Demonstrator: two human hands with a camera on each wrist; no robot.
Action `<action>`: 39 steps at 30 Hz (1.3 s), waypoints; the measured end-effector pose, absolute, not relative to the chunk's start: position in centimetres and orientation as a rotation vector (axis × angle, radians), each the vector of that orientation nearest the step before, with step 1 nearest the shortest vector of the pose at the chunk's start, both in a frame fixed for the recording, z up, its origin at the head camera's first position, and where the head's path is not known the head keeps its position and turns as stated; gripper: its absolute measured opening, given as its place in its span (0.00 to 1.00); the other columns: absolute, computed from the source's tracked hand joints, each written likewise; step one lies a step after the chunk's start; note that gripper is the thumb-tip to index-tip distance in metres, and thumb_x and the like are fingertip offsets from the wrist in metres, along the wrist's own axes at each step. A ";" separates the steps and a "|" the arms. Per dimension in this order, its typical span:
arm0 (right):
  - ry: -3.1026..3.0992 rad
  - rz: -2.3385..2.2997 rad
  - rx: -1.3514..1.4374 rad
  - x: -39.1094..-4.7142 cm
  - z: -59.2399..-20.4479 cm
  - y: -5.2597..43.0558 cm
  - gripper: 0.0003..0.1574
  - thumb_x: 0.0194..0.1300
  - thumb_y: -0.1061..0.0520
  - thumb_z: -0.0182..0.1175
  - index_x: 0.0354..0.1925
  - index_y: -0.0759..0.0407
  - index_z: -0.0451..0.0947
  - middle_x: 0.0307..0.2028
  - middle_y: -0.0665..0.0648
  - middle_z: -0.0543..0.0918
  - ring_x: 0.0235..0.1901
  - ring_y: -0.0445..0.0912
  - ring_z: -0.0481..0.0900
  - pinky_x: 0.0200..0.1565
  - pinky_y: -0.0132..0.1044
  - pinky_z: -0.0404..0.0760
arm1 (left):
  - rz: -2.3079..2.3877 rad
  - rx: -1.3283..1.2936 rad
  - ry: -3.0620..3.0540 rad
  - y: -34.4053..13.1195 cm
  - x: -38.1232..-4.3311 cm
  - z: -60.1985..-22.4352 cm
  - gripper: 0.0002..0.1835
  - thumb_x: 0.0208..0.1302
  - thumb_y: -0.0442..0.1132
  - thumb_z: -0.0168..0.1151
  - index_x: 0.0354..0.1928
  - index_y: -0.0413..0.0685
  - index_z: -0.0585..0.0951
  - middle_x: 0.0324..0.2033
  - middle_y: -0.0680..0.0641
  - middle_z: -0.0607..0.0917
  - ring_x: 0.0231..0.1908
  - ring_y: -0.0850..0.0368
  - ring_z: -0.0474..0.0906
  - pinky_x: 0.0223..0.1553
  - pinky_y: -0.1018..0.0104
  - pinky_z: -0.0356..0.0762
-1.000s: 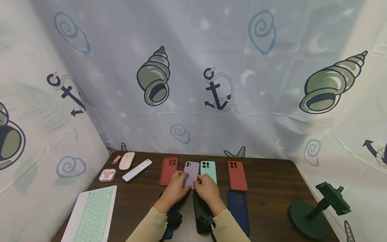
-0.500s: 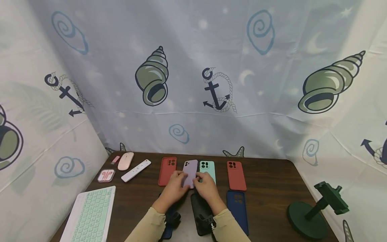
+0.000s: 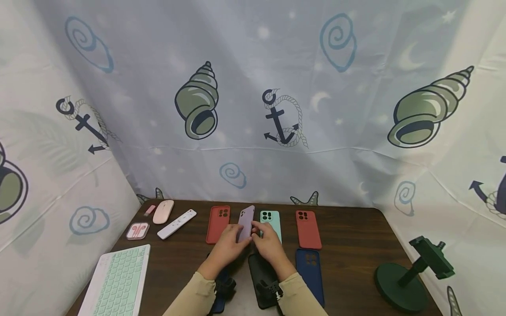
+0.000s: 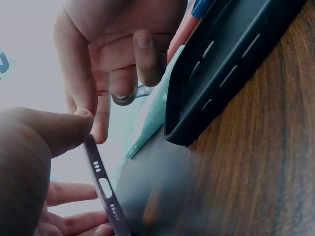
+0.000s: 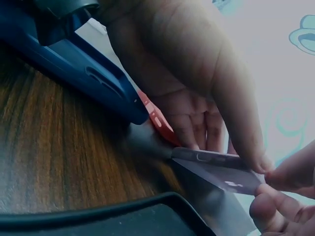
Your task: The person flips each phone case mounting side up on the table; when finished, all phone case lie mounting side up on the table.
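Observation:
A lilac phone case (image 3: 245, 223) is tilted up off the dark table, its right edge raised. My left hand (image 3: 228, 245) holds its left side, thumb at the lower end and fingers along the edge. The right hand (image 3: 270, 246) pinches the raised right edge between thumb and fingers. In the left wrist view the lilac case's lower edge (image 4: 104, 187) shows slots and a port opening. In the right wrist view my left hand (image 5: 172, 54) bears on one side of the case and my right fingers (image 5: 283, 209) meet the other corner.
Beside the hands lie a red case (image 3: 218, 224), a mint case (image 3: 271, 219), a second red case (image 3: 309, 229), navy cases (image 3: 310, 276) and a black case (image 3: 262, 285). A keyboard (image 3: 118, 281), mouse (image 3: 163, 212), white remote (image 3: 176, 224) and green stand (image 3: 401, 287) flank them.
The lilac case has turned from lying nearly flat to tilting up, its right edge raised by the right fingers. Both hands stay close to their places; the view has shifted slightly.

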State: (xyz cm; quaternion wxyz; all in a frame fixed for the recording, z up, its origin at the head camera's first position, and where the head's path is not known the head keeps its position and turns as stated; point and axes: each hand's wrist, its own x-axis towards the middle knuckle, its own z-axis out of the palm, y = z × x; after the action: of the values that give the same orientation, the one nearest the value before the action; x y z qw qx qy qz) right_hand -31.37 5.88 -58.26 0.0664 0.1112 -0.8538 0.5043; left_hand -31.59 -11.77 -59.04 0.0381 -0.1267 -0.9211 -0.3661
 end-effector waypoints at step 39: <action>-2.844 1.237 0.563 -30.8 -59.5 4.9 0.19 0.69 0.57 0.63 0.57 0.59 0.82 0.47 0.55 0.80 0.38 0.44 0.81 0.44 0.41 0.80 | -1.304 -0.260 -2.644 -11.9 -31.2 -57.1 0.25 0.75 0.42 0.56 0.71 0.52 0.72 0.64 0.44 0.80 0.62 0.47 0.78 0.61 0.45 0.76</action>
State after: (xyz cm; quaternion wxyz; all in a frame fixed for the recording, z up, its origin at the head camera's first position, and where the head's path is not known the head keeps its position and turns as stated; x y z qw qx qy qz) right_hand -30.79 4.85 -59.50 -0.0054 0.1786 -0.9023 0.3923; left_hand -31.21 -11.90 -57.09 0.0910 -0.0876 -0.8897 -0.4388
